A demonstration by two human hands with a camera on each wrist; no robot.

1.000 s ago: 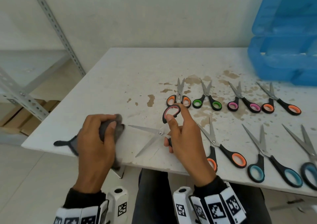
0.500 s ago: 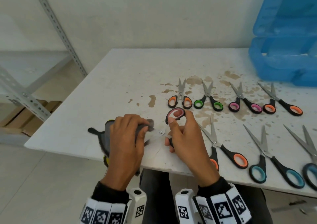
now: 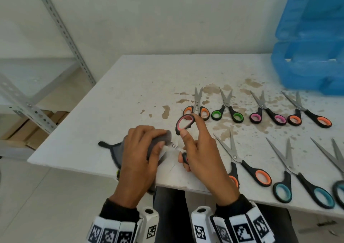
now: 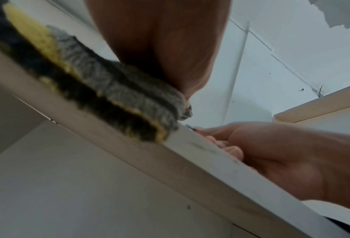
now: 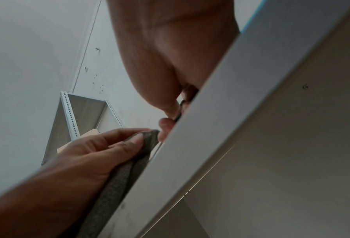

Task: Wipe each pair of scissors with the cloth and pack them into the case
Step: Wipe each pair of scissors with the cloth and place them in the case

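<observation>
My right hand (image 3: 193, 145) holds a pair of scissors with black and pink handles (image 3: 183, 124) near the table's front edge, thumb and forefinger around the upper loop. My left hand (image 3: 141, 149) grips a grey cloth (image 3: 162, 137) and has it wrapped over the blades up to the pivot screw, so the blades are hidden. In the left wrist view the grey and yellow cloth (image 4: 129, 103) hangs over the table edge. The right wrist view has my left hand's fingers (image 5: 117, 141) pinching the cloth (image 5: 129, 169). The open blue case (image 3: 309, 56) stands at the back right.
Several more scissors lie on the stained white table (image 3: 130, 93): a far row with orange (image 3: 197, 108), green (image 3: 227, 110), pink (image 3: 268, 114) and orange handles, and a near row with orange (image 3: 247, 166) and teal (image 3: 301, 185) handles. A metal shelf rack (image 3: 61, 28) stands on the left.
My left hand has moved right with the cloth, from beside the open blades onto them. The blades, bare a second ago, are now covered. My right hand has stayed on the handles.
</observation>
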